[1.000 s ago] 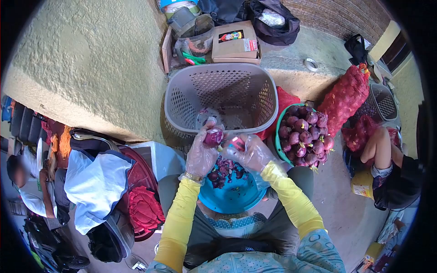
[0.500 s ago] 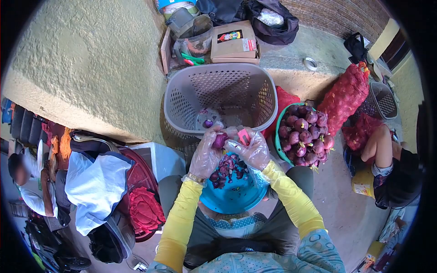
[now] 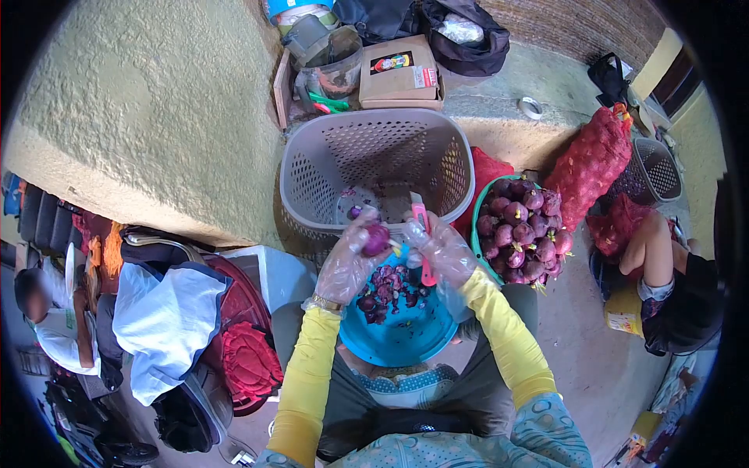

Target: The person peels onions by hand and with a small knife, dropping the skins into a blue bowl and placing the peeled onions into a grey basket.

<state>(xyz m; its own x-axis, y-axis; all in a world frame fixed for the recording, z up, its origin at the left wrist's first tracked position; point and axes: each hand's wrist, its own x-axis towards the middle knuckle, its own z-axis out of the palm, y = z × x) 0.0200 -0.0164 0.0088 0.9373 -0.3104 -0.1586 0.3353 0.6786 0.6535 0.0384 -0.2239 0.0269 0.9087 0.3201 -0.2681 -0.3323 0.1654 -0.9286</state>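
Your left hand [image 3: 346, 265] and right hand [image 3: 441, 251] wear clear, crinkled plastic gloves. Long yellow sleeves cover both forearms, a gold-toned band circles your left wrist, possibly a watch, and a pale teal patterned top shows at your shoulders.

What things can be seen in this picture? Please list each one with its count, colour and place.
onion: one, purple, held in the left hand
knife: one, pink handle, in the right hand
blue bowl: one, blue, on the lap, holding purple peels
grey basket: one, grey, in front of the hands, a few onions inside
green bowl: one, green rim, to the right, piled with purple onions
red mesh sack: one, red, far right by the wall
cardboard box: one, brown, on the ledge above
another person: one, dark clothes, seated at right
left hand: clear glove, yellow sleeve
right hand: clear glove, yellow sleeve
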